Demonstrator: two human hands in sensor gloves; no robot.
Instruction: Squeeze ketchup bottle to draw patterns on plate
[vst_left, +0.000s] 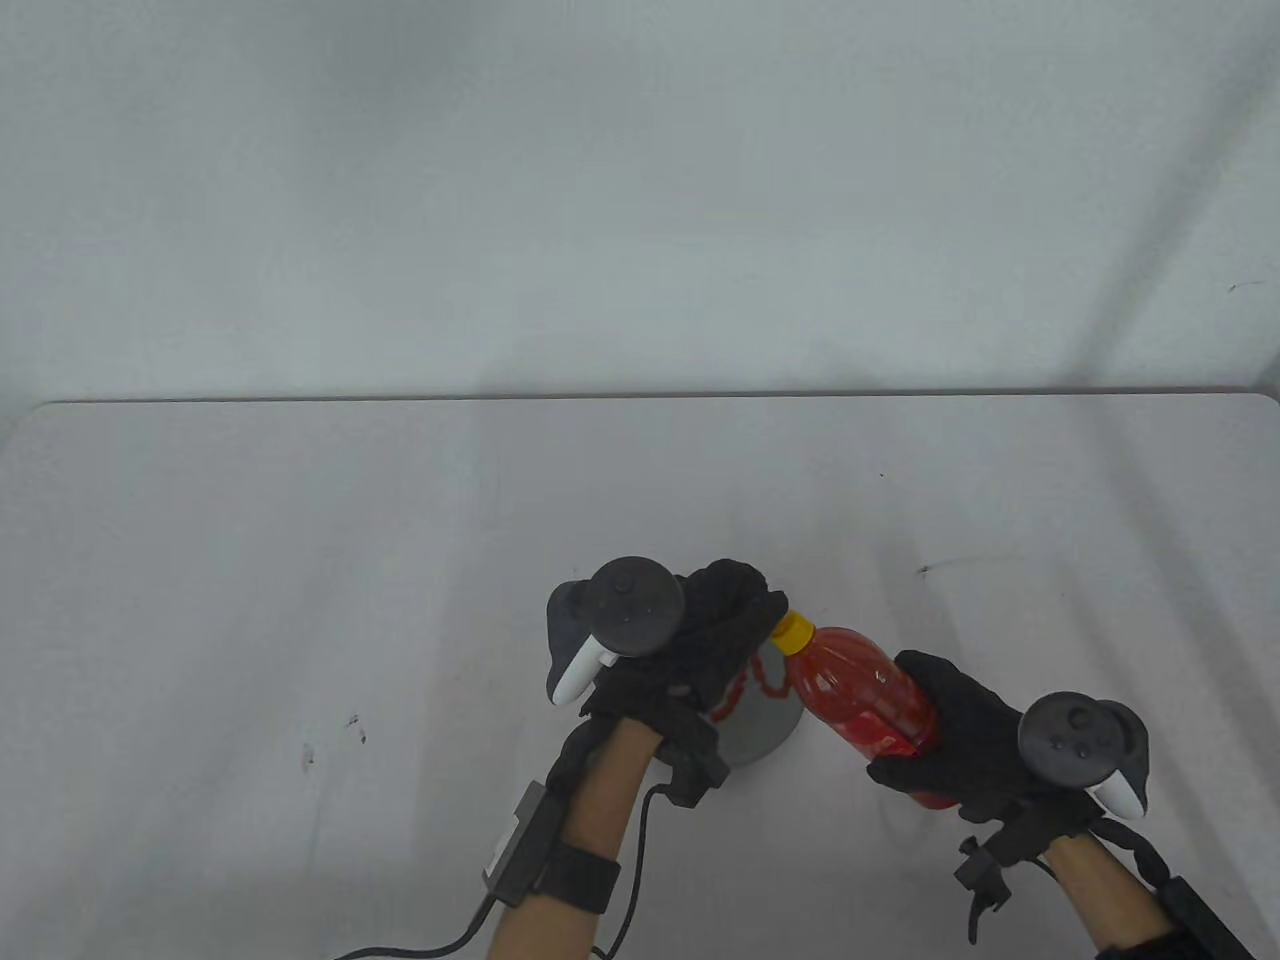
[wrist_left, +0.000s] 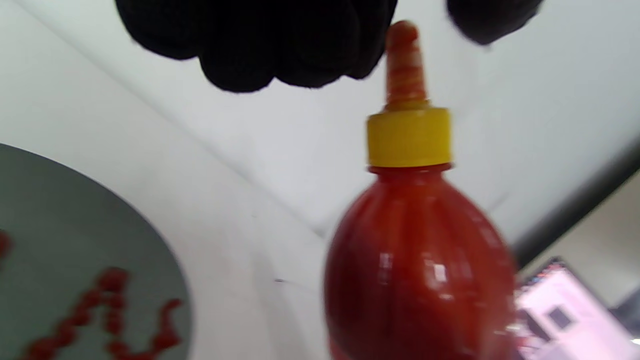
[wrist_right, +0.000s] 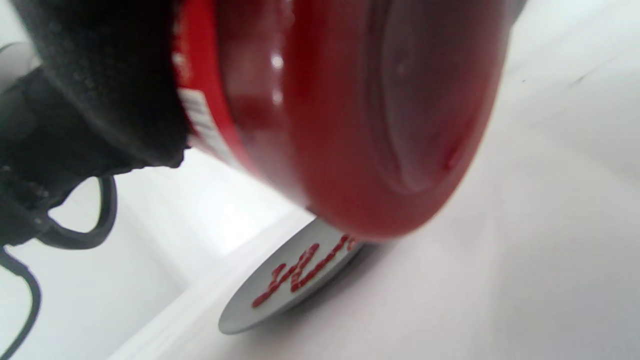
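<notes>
One ketchup bottle (vst_left: 860, 700) sits tilted in my right hand (vst_left: 960, 740), fingers wrapped round its lower half, its yellow cap (vst_left: 792, 632) pointing left and away toward my left hand (vst_left: 700, 640). Those left fingers (wrist_left: 280, 45) curl near the red nozzle (wrist_left: 404, 65); whether they pinch it I cannot tell. Below, near the table's (vst_left: 300, 560) front edge, a grey plate (vst_left: 765, 735) carries red squiggles (wrist_right: 300, 272).
</notes>
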